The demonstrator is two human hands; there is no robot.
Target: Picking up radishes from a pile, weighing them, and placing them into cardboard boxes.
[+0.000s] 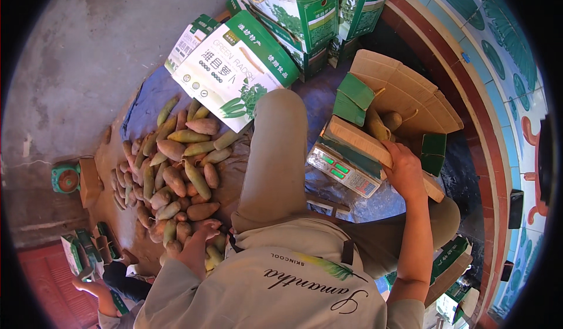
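Green radishes (174,179), several of them brownish with soil, lie in a heap to the left of my legs. My left hand (202,238) reaches down into the near edge of this heap. Its fingers are partly hidden, and what they hold, if anything, does not show. On the right, an open cardboard box (404,82) with green outer sides sits on a digital scale (342,169) with lit green displays. A few radishes (378,124) lie inside the box. My right hand (404,168) is closed over the box's near flap.
White and green printed cartons (229,71) stand ahead, beyond my knee. A blue sheet (146,97) lies under the heap. A tiled wall (504,59) curves along the right. At the lower left, another person's arm (102,297) is near more cartons (88,253).
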